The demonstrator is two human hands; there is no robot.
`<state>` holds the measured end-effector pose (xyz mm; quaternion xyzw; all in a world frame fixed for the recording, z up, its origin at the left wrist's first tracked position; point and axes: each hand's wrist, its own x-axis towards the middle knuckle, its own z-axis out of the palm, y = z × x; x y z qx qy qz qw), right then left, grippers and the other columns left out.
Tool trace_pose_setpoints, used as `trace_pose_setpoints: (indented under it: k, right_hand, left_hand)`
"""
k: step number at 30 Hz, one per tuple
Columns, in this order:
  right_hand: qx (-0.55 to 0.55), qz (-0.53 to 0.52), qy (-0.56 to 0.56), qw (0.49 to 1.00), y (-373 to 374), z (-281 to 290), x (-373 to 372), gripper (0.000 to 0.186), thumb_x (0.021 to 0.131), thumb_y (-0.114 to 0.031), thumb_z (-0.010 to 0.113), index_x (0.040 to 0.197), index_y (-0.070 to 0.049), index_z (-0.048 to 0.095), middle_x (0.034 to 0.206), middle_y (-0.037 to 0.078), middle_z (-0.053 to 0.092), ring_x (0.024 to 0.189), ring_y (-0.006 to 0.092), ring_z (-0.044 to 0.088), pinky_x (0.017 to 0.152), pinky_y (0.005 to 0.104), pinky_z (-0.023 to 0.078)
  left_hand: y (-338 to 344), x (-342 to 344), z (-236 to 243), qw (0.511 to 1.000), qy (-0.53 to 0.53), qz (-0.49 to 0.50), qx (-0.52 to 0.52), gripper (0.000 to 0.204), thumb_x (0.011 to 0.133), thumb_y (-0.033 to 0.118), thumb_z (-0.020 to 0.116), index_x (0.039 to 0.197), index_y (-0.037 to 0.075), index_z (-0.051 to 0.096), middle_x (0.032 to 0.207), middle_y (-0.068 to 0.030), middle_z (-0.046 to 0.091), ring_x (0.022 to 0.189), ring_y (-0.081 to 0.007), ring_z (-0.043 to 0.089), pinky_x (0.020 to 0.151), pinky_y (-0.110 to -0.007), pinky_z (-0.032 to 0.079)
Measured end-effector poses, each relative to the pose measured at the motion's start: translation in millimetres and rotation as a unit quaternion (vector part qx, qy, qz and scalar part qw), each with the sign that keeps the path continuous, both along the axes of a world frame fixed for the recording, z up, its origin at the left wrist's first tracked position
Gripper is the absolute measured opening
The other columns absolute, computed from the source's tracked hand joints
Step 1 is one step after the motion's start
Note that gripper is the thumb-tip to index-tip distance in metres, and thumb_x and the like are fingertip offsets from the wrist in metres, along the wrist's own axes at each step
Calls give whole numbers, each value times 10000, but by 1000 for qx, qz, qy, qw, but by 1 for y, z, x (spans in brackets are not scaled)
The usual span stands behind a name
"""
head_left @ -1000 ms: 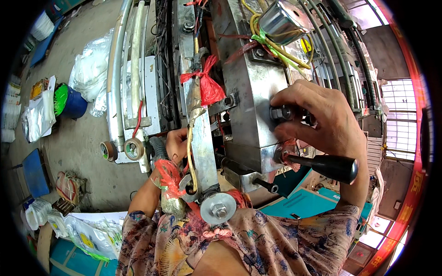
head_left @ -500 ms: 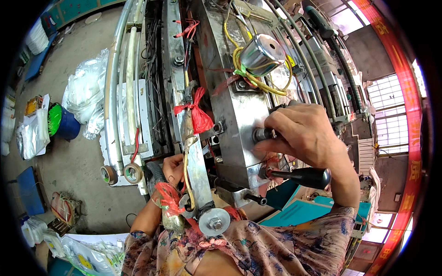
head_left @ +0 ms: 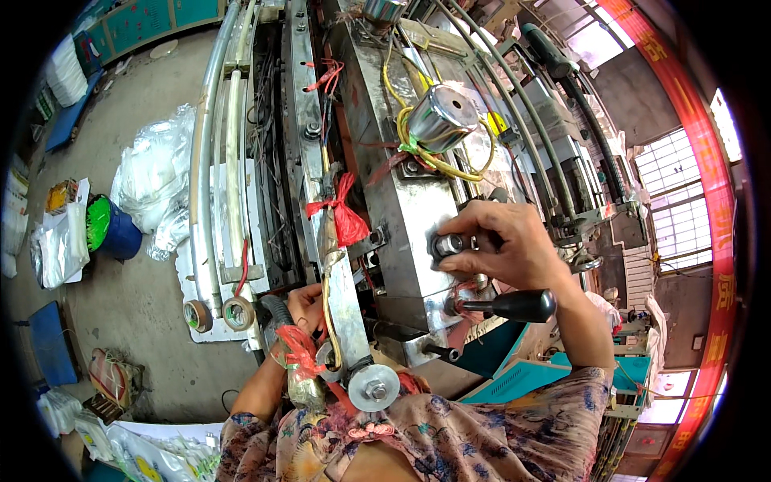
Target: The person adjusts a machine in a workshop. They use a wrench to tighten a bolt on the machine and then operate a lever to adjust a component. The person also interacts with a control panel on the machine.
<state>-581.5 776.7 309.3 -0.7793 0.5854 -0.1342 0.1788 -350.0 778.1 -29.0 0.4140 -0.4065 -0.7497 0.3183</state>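
Observation:
My right hand (head_left: 514,245) has its thumb and forefinger closed around a short round metal knob (head_left: 451,244) on the steel face of a machine (head_left: 405,217). Just below it, a lever with a black handle (head_left: 522,306) sticks out to the right. Lower on the left, my left hand (head_left: 307,308) reaches in behind a long metal bar (head_left: 349,301). Its fingers are curled, and the bar and wires partly cover them; what they hold, if anything, is hidden. Red plastic strips (head_left: 347,210) are tied around the bar, and a washer with a bolt (head_left: 374,389) caps its near end.
A shiny metal cylinder (head_left: 443,118) wrapped in yellow cable sits above my right hand. Rolls of tape (head_left: 238,313) hang at the ends of the left rails. On the floor are clear plastic bags (head_left: 157,173) and a blue bucket (head_left: 122,230). Teal cabinets (head_left: 514,381) stand at lower right.
My right hand has turned and shifted a little left and down, and the knob's round end shows more between its fingers. The left hand stays behind the bar. The view has shifted slightly.

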Motion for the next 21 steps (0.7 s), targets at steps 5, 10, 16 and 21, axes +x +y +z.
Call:
trace_pose_setpoints:
  k: [5, 10, 16, 21]
  right_hand:
    - [-20, -54, -33, 998, 5, -6, 9, 345, 702, -221, 872, 926, -41, 682, 729, 44, 635, 571, 107, 516, 518, 265, 427]
    - [-39, -32, -86, 995, 7, -8, 0, 366, 679, -182, 879, 966, -41, 702, 721, 6, 614, 543, 67, 449, 497, 239, 360]
    - [-68, -15, -56, 996, 7, -11, 0, 436, 691, -144, 868, 1084, -64, 696, 722, -8, 601, 529, 60, 416, 491, 235, 342]
    - [20, -51, -68, 996, 13, 5, -1, 511, 709, -119, 849, 1185, -117, 663, 755, -7, 598, 545, 90, 392, 505, 255, 368]
  left_hand:
    - [-2, 1, -1, 999, -18, -9, -43, 205, 971, 106, 572, 996, -40, 715, 570, -33, 609, 383, -60, 461, 356, -243, 300]
    - [-2, 3, 6, 999, 3, -21, -29, 202, 971, 103, 571, 1016, -36, 710, 580, -33, 611, 386, -60, 455, 362, -240, 306]
    - [0, 2, 1, 1000, 9, -8, 2, 206, 977, 87, 545, 1017, -32, 709, 594, -29, 614, 388, -55, 452, 363, -238, 310]
    - [1, 1, -1, 1000, -5, -7, 7, 203, 972, 82, 543, 989, -24, 715, 594, -20, 614, 394, -53, 459, 367, -233, 313]
